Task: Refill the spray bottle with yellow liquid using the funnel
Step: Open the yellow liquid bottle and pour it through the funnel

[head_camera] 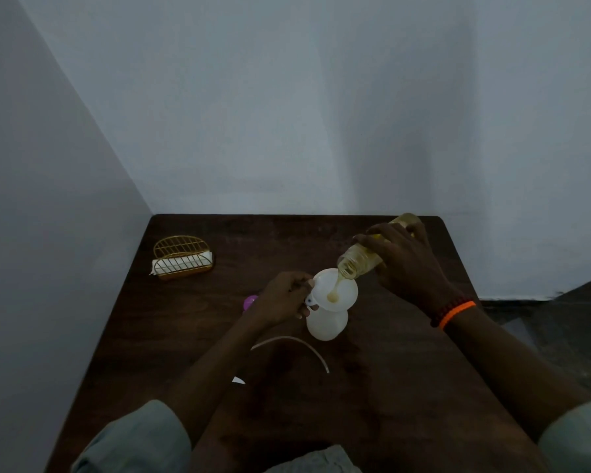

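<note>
dim tabletop scene, viewed from above the person's own arms. dark wooden table (191, 336) pushed into a corner of pale walls (287, 114).

near the table's middle: white spray bottle (325, 325) upright, head removed, with white funnel (337, 288) seated in its neck. left hand (284, 298) curled against the funnel's left rim and the bottle's shoulder, fingers bent and gripping there — exact hold hard to make out in the gloom.

right hand (403, 257) wrapped around clear bottle of yellow liquid (365, 256), fingers curled over its body, bottle tipped mouth-down toward the funnel. thin yellow stream (337, 282) running from the mouth into the funnel bowl, small pool at the funnel's throat. orange and dark bead bracelets (452, 314) on the right wrist.

on the table nearer the person: curved white dip tube (301, 343), lying loose. purple object (250, 301) partly hidden behind the left hand — too hidden to identify. far left: gold wire holder (182, 256) with white napkins (181, 262) inside.
</note>
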Demonstrator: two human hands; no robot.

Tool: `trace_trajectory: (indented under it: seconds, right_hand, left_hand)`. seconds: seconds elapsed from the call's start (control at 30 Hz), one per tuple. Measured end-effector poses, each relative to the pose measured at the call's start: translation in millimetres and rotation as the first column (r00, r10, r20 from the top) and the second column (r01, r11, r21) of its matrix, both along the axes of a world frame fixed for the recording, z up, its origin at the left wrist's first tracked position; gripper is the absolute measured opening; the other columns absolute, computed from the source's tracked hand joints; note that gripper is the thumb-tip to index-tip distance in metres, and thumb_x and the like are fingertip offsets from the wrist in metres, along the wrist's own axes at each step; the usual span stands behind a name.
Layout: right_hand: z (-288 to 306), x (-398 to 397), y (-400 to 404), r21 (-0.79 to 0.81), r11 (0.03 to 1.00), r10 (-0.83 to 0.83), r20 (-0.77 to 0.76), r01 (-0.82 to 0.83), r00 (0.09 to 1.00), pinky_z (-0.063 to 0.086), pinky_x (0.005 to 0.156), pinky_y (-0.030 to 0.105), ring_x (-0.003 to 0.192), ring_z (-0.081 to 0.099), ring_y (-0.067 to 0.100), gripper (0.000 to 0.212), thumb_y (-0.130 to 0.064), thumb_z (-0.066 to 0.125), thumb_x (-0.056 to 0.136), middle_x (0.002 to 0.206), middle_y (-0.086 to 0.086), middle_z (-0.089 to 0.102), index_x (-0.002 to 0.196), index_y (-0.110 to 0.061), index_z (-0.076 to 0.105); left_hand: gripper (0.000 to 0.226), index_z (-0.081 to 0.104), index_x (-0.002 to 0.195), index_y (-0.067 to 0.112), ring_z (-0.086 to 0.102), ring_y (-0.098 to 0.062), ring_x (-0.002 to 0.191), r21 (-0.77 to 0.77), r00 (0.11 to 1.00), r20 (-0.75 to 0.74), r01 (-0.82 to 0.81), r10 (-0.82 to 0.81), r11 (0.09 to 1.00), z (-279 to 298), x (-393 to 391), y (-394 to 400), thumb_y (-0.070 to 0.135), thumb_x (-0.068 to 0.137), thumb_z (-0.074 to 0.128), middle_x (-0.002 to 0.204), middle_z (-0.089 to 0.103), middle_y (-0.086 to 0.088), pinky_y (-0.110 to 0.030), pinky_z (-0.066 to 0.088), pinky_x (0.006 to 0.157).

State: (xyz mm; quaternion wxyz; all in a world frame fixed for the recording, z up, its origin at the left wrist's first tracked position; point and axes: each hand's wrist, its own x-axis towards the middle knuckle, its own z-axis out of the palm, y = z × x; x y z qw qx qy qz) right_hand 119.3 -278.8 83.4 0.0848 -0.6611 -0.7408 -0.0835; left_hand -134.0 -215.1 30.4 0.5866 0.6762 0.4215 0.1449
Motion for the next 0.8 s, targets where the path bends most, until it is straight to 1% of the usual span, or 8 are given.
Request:
trace_trajectory:
  seconds: [0.13,0.27,0.37,0.5,0.6,0.67,0.73,0.8]
  right_hand:
    - [1.5,-0.8,-0.3,0.012,1.0,0.009,0.0,-0.009,1.0,0.031,0.104,0.055,0.121,0.058,0.028,0.066,-0.023,0.081,0.071,0.131,0.005,0.06,0.133,-0.027,0.058]
    - [2.1,-0.7,-0.2,0.009,1.0,0.008,0.004,-0.008,1.0,0.033,0.104,0.057,0.121,0.058,0.028,0.068,-0.021,0.081,0.07,0.131,0.005,0.06,0.134,-0.028,0.058]
    - [1.6,-0.5,-0.3,0.014,1.0,0.012,0.009,-0.013,1.0,0.033,0.104,0.058,0.121,0.058,0.029,0.068,-0.021,0.08,0.069,0.131,0.006,0.06,0.134,-0.026,0.059]
    - [0.9,-1.2,-1.2,0.01,1.0,0.006,0.014,-0.006,1.0,0.03,0.105,0.056,0.121,0.057,0.028,0.067,-0.022,0.077,0.071,0.132,0.005,0.059,0.135,-0.027,0.058]
    - [-0.3,-0.2,-1.8,0.006,1.0,0.005,0.021,-0.005,1.0,0.03,0.104,0.056,0.121,0.057,0.028,0.067,-0.022,0.079,0.072,0.132,0.005,0.059,0.135,-0.028,0.057]
    - [0.5,0.1,-1.8,0.003,1.0,-0.002,0.028,0.002,1.0,0.03,0.104,0.055,0.122,0.057,0.027,0.067,-0.023,0.079,0.072,0.132,0.004,0.059,0.135,-0.028,0.057]
    - [1.4,0.0,-1.9,0.012,1.0,-0.005,0.032,0.004,0.999,0.03,0.104,0.056,0.121,0.057,0.027,0.066,-0.023,0.078,0.072,0.132,0.004,0.059,0.135,-0.028,0.057]
    - [2.4,0.1,-1.8,0.023,1.0,-0.003,0.032,0.002,0.999,0.029,0.104,0.055,0.12,0.057,0.028,0.065,-0.022,0.078,0.072,0.131,0.004,0.06,0.134,-0.028,0.058]
  left_hand:
    - [0.027,0.066,0.115,0.012,0.073,-0.033,0.079,0.005,1.0,0.004,0.005,-0.005,1.0,-2.9,0.1,1.3,0.026,0.104,0.046,0.086,0.076,-0.009,-0.037,0.059,0.067]
    - [0.027,0.066,0.115,0.011,0.071,-0.02,0.069,0.018,1.0,0.006,0.005,-0.005,1.0,-3.6,0.1,1.3,0.025,0.104,0.046,0.085,0.076,-0.01,-0.036,0.059,0.065]
    - [0.026,0.066,0.115,0.011,0.071,-0.021,0.07,0.025,1.0,-0.003,0.011,-0.011,1.0,-4.4,-0.1,2.0,0.024,0.104,0.046,0.085,0.076,-0.009,-0.037,0.06,0.067]
    - [0.026,0.067,0.114,0.013,0.071,-0.021,0.069,0.021,1.0,0.002,0.006,-0.006,1.0,-5.3,-0.2,2.0,0.026,0.104,0.047,0.084,0.076,-0.009,-0.039,0.06,0.067]
    - [0.025,0.067,0.111,0.014,0.073,-0.03,0.075,0.016,1.0,0.009,0.005,-0.005,1.0,-5.3,-0.2,2.0,0.027,0.104,0.047,0.085,0.076,-0.009,-0.043,0.06,0.069]
    - [0.025,0.067,0.111,0.012,0.073,-0.034,0.08,0.012,1.0,0.011,0.006,-0.006,1.0,-5.5,-0.2,2.1,0.026,0.104,0.047,0.086,0.076,-0.01,-0.044,0.06,0.07]
    - [0.026,0.067,0.112,0.011,0.073,-0.032,0.076,0.016,1.0,0.013,0.01,-0.01,1.0,-6.6,-0.1,2.8,0.025,0.104,0.046,0.085,0.075,-0.01,-0.043,0.059,0.069]
    - [0.026,0.067,0.113,0.011,0.071,-0.024,0.07,0.02,1.0,0.013,0.013,-0.013,1.0,-7.3,0.0,3.3,0.025,0.104,0.046,0.084,0.075,-0.01,-0.042,0.059,0.068]
